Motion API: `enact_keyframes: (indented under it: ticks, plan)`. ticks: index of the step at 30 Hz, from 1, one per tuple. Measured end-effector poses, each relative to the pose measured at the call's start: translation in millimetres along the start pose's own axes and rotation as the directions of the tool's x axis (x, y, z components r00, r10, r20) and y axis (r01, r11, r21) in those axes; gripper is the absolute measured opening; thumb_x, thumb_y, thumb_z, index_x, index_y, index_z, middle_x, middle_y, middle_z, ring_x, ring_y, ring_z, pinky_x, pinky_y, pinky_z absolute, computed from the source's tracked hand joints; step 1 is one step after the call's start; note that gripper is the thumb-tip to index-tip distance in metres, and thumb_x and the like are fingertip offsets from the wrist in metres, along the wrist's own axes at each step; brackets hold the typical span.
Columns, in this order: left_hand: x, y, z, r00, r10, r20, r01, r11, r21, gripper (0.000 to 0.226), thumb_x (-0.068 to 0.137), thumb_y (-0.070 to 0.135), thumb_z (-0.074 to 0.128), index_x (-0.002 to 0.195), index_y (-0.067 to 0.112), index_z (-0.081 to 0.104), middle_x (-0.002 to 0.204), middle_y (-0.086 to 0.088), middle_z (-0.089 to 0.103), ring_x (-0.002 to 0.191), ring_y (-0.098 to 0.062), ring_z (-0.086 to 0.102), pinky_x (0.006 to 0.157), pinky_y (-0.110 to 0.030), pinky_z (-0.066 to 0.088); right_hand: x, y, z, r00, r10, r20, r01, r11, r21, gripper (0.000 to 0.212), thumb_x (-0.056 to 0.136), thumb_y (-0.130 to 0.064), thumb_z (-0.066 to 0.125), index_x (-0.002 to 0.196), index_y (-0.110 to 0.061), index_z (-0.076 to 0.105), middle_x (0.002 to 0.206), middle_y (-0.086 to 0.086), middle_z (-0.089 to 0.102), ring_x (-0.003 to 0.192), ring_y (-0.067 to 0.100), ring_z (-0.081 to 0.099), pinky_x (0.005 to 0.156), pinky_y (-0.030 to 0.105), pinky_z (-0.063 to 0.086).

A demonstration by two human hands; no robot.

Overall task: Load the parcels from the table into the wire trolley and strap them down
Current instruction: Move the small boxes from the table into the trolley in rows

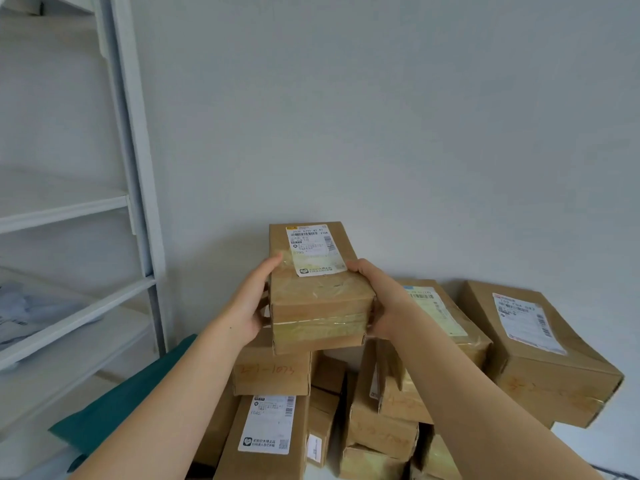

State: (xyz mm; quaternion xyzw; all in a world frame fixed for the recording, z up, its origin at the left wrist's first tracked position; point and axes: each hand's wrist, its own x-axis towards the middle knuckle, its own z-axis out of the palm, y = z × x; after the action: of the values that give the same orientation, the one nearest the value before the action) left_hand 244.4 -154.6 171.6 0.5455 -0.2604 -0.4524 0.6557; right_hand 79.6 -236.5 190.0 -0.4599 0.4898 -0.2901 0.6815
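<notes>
I hold a long brown cardboard parcel (320, 299) with a white shipping label, lifted above a heap of other parcels. My left hand (247, 306) grips its left side and my right hand (384, 299) grips its right side. Below lie several more brown parcels: one with handwritten numbers (272, 374), one with a label (268, 434), a large one at the right (540, 355) and another beside my right wrist (446, 320). The wire trolley is not in view.
A white shelving rack (138, 188) stands at the left, with pale plastic bags (17, 313) on one shelf. A teal cloth (114, 407) lies beside the parcels. A plain white wall (381, 116) is behind the heap.
</notes>
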Motion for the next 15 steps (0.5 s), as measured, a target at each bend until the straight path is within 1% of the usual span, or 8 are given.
enact_keyframes:
  ticks: [1,3,5,7,9,11,13,15]
  plan:
    - [-2,1,2,1.0,0.002,0.009,-0.002,1.0,-0.011,0.035,0.083,0.053,0.058,0.104,0.025,0.065,0.107,-0.009,0.068,0.102,-0.028,0.063,0.088,-0.042,0.051,-4,0,0,1.0,-0.012,0.0,0.012,1.0,0.012,0.056,0.057,-0.044,0.081,0.103,-0.016,0.066,0.105,0.011,0.07,0.097,0.028,0.067,0.09,0.049,0.052]
    - [-8,2,7,0.999,0.032,0.042,-0.031,0.999,-0.026,0.03,0.086,0.051,0.056,0.1,0.026,0.067,0.096,-0.005,0.071,0.091,-0.024,0.066,0.078,-0.037,0.052,-12,2,-3,0.999,-0.035,-0.005,0.035,0.999,0.037,0.052,0.06,-0.043,0.08,0.103,-0.017,0.065,0.104,0.01,0.07,0.098,0.028,0.066,0.091,0.048,0.052]
    - [-13,2,14,0.995,0.07,0.073,-0.068,0.997,-0.024,0.026,0.088,0.047,0.054,0.096,0.026,0.067,0.09,-0.003,0.073,0.085,-0.022,0.067,0.072,-0.034,0.052,-19,3,-7,0.999,-0.054,-0.004,0.054,0.997,0.06,0.057,0.055,-0.043,0.08,0.104,-0.018,0.065,0.105,0.009,0.071,0.099,0.028,0.066,0.092,0.047,0.052]
    - [-18,3,19,0.992,0.101,0.075,-0.1,0.995,-0.02,0.029,0.086,0.046,0.058,0.104,0.024,0.065,0.096,-0.004,0.072,0.091,-0.024,0.067,0.079,-0.036,0.053,-27,2,-11,0.997,-0.077,-0.008,0.078,0.993,0.084,0.067,0.045,-0.042,0.08,0.106,-0.019,0.067,0.105,0.007,0.072,0.101,0.027,0.066,0.092,0.047,0.052]
    - [-22,2,25,0.991,0.116,0.068,-0.113,0.993,-0.04,0.042,0.077,0.046,0.064,0.113,0.024,0.063,0.105,-0.004,0.071,0.098,-0.025,0.067,0.083,-0.039,0.053,-35,0,-17,0.994,-0.11,-0.021,0.112,0.989,0.1,0.067,0.044,-0.04,0.078,0.107,-0.02,0.068,0.104,0.005,0.073,0.101,0.027,0.067,0.092,0.048,0.051]
    - [-25,1,33,0.985,0.14,0.096,-0.133,0.988,-0.079,0.051,0.071,0.046,0.066,0.117,0.025,0.061,0.108,-0.004,0.071,0.099,-0.026,0.067,0.08,-0.041,0.054,-45,-1,-25,0.988,-0.152,-0.027,0.154,0.982,0.105,0.057,0.054,-0.038,0.076,0.107,-0.02,0.069,0.101,0.005,0.074,0.098,0.026,0.068,0.092,0.045,0.052]
    - [-32,1,43,0.976,0.171,0.137,-0.153,0.979,-0.133,0.053,0.071,0.041,0.066,0.12,0.023,0.059,0.108,-0.006,0.071,0.098,-0.028,0.067,0.075,-0.042,0.055,-56,-2,-35,0.982,-0.189,-0.023,0.191,0.974,0.121,0.041,0.067,-0.033,0.071,0.106,-0.019,0.069,0.099,0.004,0.074,0.09,0.026,0.069,0.085,0.039,0.054]
    - [-40,1,55,0.968,0.189,0.166,-0.161,0.972,-0.169,0.054,0.07,0.038,0.066,0.121,0.021,0.058,0.107,-0.007,0.071,0.098,-0.029,0.068,0.077,-0.046,0.056,-70,-1,-47,0.975,-0.22,-0.017,0.22,0.966,0.135,0.028,0.076,-0.03,0.066,0.102,-0.019,0.068,0.093,0.003,0.074,0.084,0.025,0.067,0.08,0.037,0.054]
